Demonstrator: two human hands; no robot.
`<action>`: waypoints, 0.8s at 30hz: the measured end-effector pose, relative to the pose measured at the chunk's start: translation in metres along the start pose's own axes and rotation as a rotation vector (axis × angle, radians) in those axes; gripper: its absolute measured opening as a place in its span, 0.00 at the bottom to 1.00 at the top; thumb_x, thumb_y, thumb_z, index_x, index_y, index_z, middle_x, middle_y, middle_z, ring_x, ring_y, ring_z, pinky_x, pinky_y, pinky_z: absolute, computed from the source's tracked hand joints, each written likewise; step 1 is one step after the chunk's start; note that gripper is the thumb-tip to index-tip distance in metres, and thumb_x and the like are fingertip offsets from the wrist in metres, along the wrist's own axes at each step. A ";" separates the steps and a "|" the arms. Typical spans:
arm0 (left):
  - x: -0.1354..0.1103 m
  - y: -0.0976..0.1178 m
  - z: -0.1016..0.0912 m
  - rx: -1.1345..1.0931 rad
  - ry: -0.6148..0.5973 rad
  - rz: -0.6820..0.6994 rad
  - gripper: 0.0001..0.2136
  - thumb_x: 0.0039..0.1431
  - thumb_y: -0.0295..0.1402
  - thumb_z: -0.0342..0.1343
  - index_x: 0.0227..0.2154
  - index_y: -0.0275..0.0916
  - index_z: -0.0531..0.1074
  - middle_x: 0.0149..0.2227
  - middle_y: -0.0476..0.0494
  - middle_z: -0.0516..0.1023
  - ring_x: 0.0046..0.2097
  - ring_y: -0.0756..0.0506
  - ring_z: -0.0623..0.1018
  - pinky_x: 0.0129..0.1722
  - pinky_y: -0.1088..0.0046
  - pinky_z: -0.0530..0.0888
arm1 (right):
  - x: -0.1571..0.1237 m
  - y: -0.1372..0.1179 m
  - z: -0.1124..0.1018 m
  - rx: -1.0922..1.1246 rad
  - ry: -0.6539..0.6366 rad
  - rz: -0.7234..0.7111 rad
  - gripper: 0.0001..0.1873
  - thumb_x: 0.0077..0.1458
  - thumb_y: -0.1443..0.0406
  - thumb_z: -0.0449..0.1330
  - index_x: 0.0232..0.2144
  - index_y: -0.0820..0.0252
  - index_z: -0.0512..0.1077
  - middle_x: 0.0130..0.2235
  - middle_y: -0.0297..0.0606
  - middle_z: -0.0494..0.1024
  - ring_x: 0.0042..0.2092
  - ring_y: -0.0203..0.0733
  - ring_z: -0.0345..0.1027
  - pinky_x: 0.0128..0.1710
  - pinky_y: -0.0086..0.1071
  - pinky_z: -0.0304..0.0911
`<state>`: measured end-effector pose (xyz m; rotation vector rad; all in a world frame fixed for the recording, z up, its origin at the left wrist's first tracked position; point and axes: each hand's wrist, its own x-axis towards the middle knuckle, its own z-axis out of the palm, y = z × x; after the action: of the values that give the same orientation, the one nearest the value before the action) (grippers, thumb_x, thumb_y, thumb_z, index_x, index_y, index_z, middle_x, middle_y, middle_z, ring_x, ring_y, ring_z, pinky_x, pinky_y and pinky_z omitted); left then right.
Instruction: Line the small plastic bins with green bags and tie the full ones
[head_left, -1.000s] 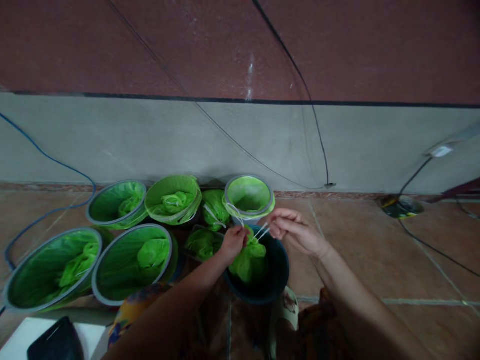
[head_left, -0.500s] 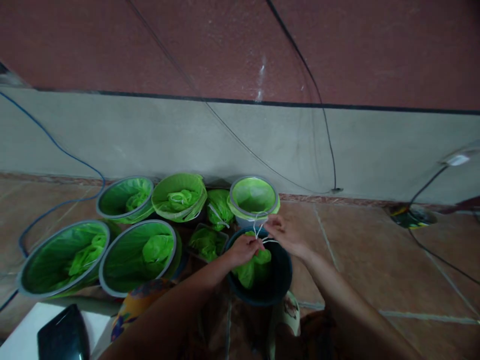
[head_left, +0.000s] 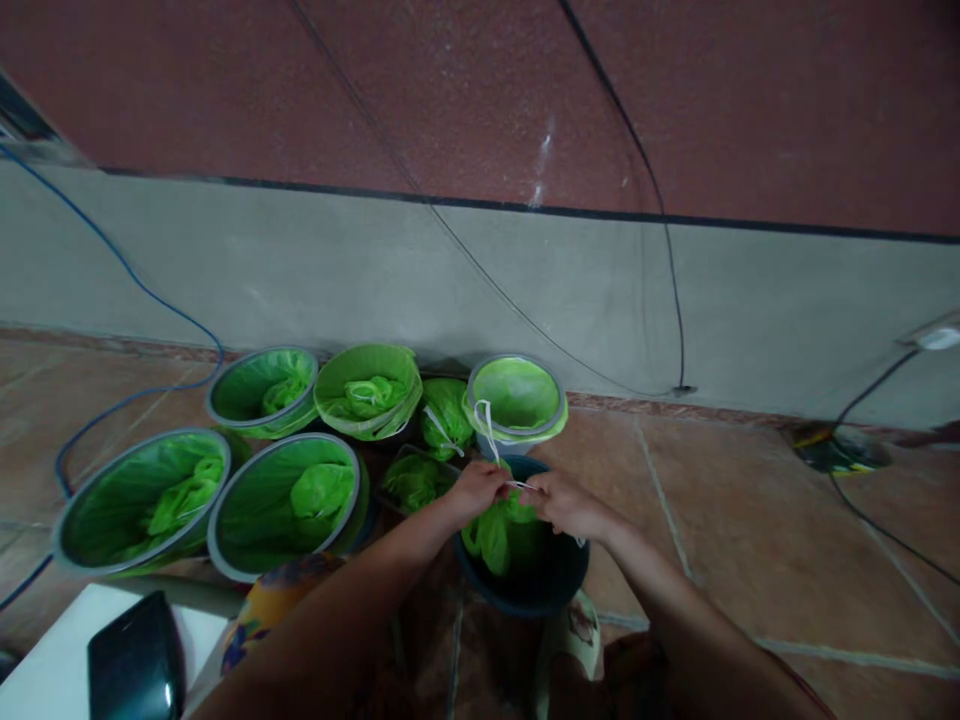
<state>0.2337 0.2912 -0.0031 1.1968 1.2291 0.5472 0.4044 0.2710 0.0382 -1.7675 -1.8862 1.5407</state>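
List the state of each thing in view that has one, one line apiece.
Left hand: fingers closed on white string
Right hand: fingers pinching the string
White string: spanning both hands; knot unclear
Green bag: bunched, inside the dark bucket
Dark bucket: open, upright
Front grey-rimmed buckets: open, lined, holding green bundles
Blue cable: slack

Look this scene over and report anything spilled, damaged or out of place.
Nothing looks spilled. White smudges mar the red wall, and the blue cable trails loosely across the floor beside the green-lined buckets, which looks untidy.
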 end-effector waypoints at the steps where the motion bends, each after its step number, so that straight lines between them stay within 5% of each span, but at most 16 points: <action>1: 0.002 0.000 -0.003 0.055 0.029 0.011 0.12 0.56 0.34 0.52 0.23 0.33 0.76 0.20 0.50 0.72 0.23 0.53 0.67 0.25 0.76 0.63 | -0.001 0.001 0.001 0.010 -0.036 0.023 0.12 0.57 0.56 0.56 0.28 0.58 0.69 0.18 0.27 0.62 0.20 0.30 0.56 0.19 0.24 0.53; 6: -0.002 0.009 -0.014 0.455 -0.004 0.200 0.07 0.52 0.29 0.55 0.28 0.37 0.80 0.22 0.50 0.75 0.29 0.48 0.74 0.34 0.73 0.69 | -0.002 0.009 0.005 -0.090 -0.182 0.009 0.08 0.54 0.62 0.57 0.26 0.59 0.71 0.18 0.30 0.68 0.20 0.32 0.59 0.20 0.25 0.56; 9: -0.010 0.018 -0.016 0.709 -0.124 0.396 0.09 0.55 0.28 0.53 0.29 0.40 0.79 0.27 0.47 0.79 0.36 0.44 0.77 0.51 0.64 0.67 | 0.003 0.016 0.001 -0.224 0.029 -0.105 0.02 0.46 0.70 0.61 0.26 0.60 0.74 0.28 0.37 0.78 0.30 0.40 0.70 0.32 0.30 0.64; 11: -0.015 0.021 -0.017 0.831 -0.173 0.505 0.11 0.55 0.24 0.52 0.34 0.42 0.79 0.33 0.46 0.81 0.41 0.42 0.78 0.62 0.56 0.56 | 0.009 0.020 -0.001 -0.237 0.190 -0.134 0.12 0.44 0.73 0.59 0.33 0.59 0.76 0.37 0.41 0.81 0.40 0.45 0.73 0.41 0.34 0.65; 13: -0.019 0.024 -0.017 0.898 -0.193 0.587 0.16 0.54 0.21 0.51 0.40 0.43 0.78 0.36 0.45 0.82 0.43 0.42 0.78 0.65 0.51 0.46 | 0.015 0.022 -0.001 -0.155 0.280 -0.157 0.20 0.44 0.75 0.55 0.40 0.58 0.76 0.42 0.42 0.81 0.45 0.46 0.72 0.47 0.36 0.64; 16: -0.024 0.028 -0.017 0.934 -0.191 0.685 0.19 0.55 0.21 0.50 0.46 0.43 0.76 0.38 0.44 0.81 0.44 0.42 0.78 0.66 0.52 0.45 | 0.020 0.018 0.003 0.088 0.287 -0.292 0.24 0.43 0.75 0.51 0.41 0.56 0.76 0.44 0.38 0.80 0.47 0.43 0.72 0.51 0.36 0.63; 19: -0.027 0.031 -0.017 0.944 -0.120 0.785 0.15 0.61 0.24 0.46 0.44 0.41 0.76 0.40 0.41 0.81 0.44 0.43 0.77 0.66 0.53 0.49 | 0.019 0.009 0.008 0.294 0.151 -0.407 0.18 0.47 0.71 0.51 0.38 0.58 0.76 0.40 0.37 0.80 0.43 0.42 0.72 0.48 0.35 0.64; 24: -0.027 0.026 -0.017 0.944 0.109 0.941 0.13 0.66 0.28 0.45 0.42 0.39 0.75 0.43 0.41 0.80 0.46 0.45 0.77 0.62 0.56 0.61 | 0.012 0.002 0.004 0.475 0.049 -0.281 0.14 0.52 0.61 0.56 0.40 0.59 0.75 0.33 0.33 0.76 0.30 0.34 0.64 0.31 0.29 0.60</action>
<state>0.2168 0.2839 0.0332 2.6224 0.9542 0.7276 0.3994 0.2785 0.0288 -1.2659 -1.4996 1.6424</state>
